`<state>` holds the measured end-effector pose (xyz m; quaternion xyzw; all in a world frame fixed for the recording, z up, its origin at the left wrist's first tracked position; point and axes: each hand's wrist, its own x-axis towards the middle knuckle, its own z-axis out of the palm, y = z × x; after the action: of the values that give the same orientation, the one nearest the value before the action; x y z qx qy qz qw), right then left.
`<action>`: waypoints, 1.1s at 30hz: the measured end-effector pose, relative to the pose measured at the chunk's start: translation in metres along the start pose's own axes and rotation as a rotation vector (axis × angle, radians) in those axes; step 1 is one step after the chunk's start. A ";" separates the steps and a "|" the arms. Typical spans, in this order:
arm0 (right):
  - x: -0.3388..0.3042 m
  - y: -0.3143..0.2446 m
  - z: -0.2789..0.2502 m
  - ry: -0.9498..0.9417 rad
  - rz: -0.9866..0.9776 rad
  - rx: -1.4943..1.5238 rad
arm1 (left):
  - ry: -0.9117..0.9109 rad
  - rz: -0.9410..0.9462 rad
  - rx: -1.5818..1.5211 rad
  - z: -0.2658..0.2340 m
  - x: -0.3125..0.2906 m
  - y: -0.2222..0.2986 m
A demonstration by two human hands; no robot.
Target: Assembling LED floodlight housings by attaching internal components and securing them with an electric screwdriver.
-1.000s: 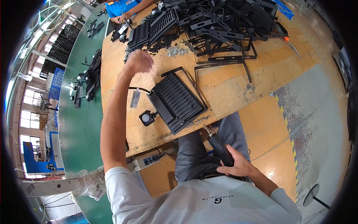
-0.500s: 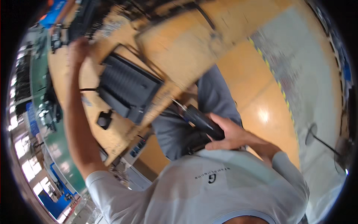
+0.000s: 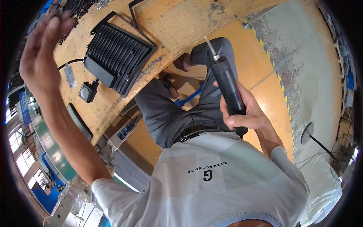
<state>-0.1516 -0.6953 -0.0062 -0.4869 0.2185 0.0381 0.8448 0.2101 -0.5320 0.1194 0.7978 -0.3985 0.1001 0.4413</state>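
Observation:
My right hand [image 3: 247,109] grips a black electric screwdriver [image 3: 228,85] in front of my lap, its thin metal bit pointing up toward the table edge. At the far left my left hand [image 3: 43,56] is raised over the table, its fingers bunched and slightly blurred; what they hold, if anything, is too unclear to name. Between the hands a black finned floodlight [image 3: 117,55] lies back up on the wooden table [image 3: 181,22], a metal bracket about it. Joined to its near side is a small black sensor box [image 3: 87,92]. A cable with a white label [image 3: 70,76] runs out on the left.
Small dark screws [image 3: 81,10] lie scattered at the far left of the table. A dark flat device [image 3: 79,121] rests by the near left edge. Below the table is a power strip [image 3: 123,134]. A round-based stand [image 3: 308,133] is on the floor at right.
My right hand has raised the screwdriver and turned its bit more upright. My left hand has shifted left from the parts at the back. The view has moved, and the floodlight appears higher in it.

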 end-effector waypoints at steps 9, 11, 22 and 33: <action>0.007 -0.004 0.041 -0.279 -0.078 -0.396 | 0.006 -0.587 -1.068 0.060 -0.173 0.042; 0.007 -0.006 0.044 -0.314 -0.065 -0.411 | 0.037 -0.671 -1.287 0.065 -0.188 0.038; 0.008 -0.005 0.049 -0.343 -0.094 -0.520 | 0.070 -0.726 -1.461 0.069 -0.197 0.034; 0.015 -0.009 0.033 -0.668 0.335 0.043 | -0.204 -0.627 -1.036 0.040 -0.177 0.029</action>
<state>-0.1248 -0.6745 0.0097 -0.3873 0.0082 0.3280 0.8616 0.0637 -0.4751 0.0232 0.5643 -0.1820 -0.3178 0.7398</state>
